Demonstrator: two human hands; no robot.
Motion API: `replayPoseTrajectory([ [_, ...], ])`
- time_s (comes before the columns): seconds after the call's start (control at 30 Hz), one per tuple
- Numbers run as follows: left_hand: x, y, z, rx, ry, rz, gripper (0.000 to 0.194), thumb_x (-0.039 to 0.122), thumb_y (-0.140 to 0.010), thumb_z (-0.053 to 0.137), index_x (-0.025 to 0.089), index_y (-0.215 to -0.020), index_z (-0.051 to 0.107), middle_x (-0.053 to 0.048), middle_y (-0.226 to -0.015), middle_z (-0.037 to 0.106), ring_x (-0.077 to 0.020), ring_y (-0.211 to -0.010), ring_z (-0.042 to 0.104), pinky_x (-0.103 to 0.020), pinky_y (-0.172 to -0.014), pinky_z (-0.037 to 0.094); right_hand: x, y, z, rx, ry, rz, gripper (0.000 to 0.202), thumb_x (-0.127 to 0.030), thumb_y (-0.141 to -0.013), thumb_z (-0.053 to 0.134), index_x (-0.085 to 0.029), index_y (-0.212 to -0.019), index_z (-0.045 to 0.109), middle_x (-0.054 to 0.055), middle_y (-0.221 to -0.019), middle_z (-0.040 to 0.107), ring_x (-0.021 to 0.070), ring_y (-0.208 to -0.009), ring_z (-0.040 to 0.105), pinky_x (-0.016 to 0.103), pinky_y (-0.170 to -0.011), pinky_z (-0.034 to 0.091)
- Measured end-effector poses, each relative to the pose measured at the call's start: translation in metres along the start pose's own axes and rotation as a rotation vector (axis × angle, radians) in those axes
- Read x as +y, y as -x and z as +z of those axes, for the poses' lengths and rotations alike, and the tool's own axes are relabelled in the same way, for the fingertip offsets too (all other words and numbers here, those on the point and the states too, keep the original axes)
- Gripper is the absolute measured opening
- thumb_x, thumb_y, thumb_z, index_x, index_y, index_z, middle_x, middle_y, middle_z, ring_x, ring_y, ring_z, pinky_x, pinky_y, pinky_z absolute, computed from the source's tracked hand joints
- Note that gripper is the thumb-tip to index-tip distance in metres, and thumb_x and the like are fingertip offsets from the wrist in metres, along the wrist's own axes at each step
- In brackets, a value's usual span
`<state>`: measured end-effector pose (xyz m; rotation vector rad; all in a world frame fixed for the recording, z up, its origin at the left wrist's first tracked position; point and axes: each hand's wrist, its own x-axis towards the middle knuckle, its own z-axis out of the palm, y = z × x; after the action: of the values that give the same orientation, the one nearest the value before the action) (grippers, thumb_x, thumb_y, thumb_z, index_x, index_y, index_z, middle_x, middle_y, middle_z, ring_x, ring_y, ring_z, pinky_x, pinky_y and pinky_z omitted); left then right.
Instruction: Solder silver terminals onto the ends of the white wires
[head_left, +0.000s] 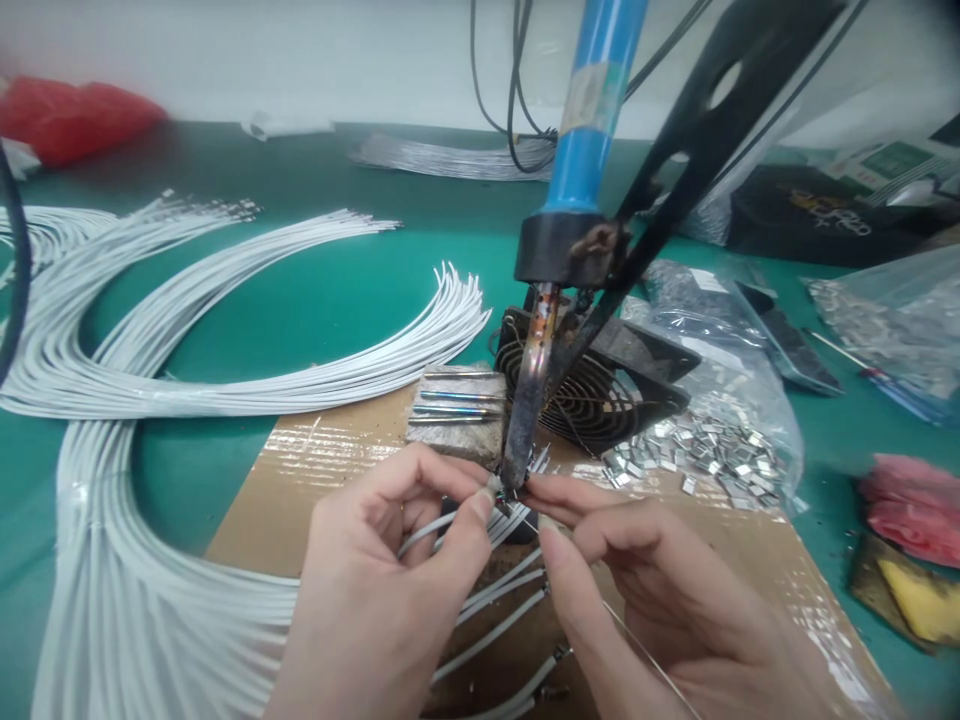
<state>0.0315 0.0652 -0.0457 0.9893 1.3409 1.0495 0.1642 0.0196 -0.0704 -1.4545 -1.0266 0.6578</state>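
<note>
Left hand (390,580) pinched, thumb and forefinger closed on the end of a white wire (439,527), held up against the tip of the iron (529,400). Right hand (660,590) likewise pinched, fingertips meeting the left's just under that tip, gripping a thin strand of solder (645,660) that trails down across the palm side; whether anything else sits between those fingertips, impossible to tell. One iron, blue-handled, clamped tip-down in a black stand (697,150), directly above both hands. Just beyond the fingertips, one grey block (457,410) with about four pins lying across it, and beside it one black fan (592,385). Under both hands, one taped sheet of cardboard (315,470). Below and between the hands, some five or six more wire ends (510,610) with metal tips, too overlapped to count surely. Left of the left hand, white wires in large curved bundles (187,360), three or four bundles, far too many strands to count. Right of the right hand, one open clear bag (720,400) spilling small metal terminals (705,455), dozens, uncounted. Farther right, a second clear bag (892,330), contents silvery and blurred. At the far right edge, pink (911,505) and yellow (926,600) items, unclear. Far left corner, something red (75,115), blurred.
</note>
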Motion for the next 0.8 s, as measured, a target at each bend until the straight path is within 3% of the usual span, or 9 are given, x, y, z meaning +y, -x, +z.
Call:
replayPoseTrajectory([
  [0.3, -0.0012, 0.0009, -0.0016, 0.0, -0.008, -0.009, 0.016, 0.013, -0.081, 0.082, 0.02, -0.068, 0.075, 0.002, -0.08, 0.084, -0.0093, -0.068, 0.077, -0.009, -0.063, 0.057, -0.0073, -0.0039, -0.0037, -0.029, -0.022, 0.056, 0.023, -0.03, -0.087, 0.082, -0.025, -0.069, 0.069, 0.009, -0.104, 0.088, 0.0258, -0.085, 0.087, 0.024, -0.07, 0.069],
  [0.53, -0.0024, -0.0014, 0.0008, -0.009, 0.01, -0.016, 0.016, 0.014, -0.08, 0.083, 0.021, -0.068, 0.076, 0.003, -0.079, 0.081, -0.0091, -0.067, 0.076, -0.009, -0.062, 0.057, -0.0033, -0.0022, -0.0042, -0.019, -0.01, 0.047, 0.019, -0.03, -0.087, 0.083, -0.025, -0.071, 0.072, 0.011, -0.105, 0.087, 0.028, -0.085, 0.086, 0.029, -0.073, 0.071],
  [0.8, -0.0019, 0.0006, 0.0022, 0.005, 0.026, -0.009, 0.016, 0.013, -0.079, 0.083, 0.021, -0.067, 0.076, 0.002, -0.08, 0.081, -0.0106, -0.068, 0.077, -0.011, -0.062, 0.058, -0.0007, -0.0008, -0.0021, 0.012, 0.019, -0.006, 0.018, -0.028, -0.085, 0.085, -0.025, -0.072, 0.073, 0.008, -0.103, 0.088, 0.0273, -0.086, 0.087, 0.026, -0.071, 0.07],
])
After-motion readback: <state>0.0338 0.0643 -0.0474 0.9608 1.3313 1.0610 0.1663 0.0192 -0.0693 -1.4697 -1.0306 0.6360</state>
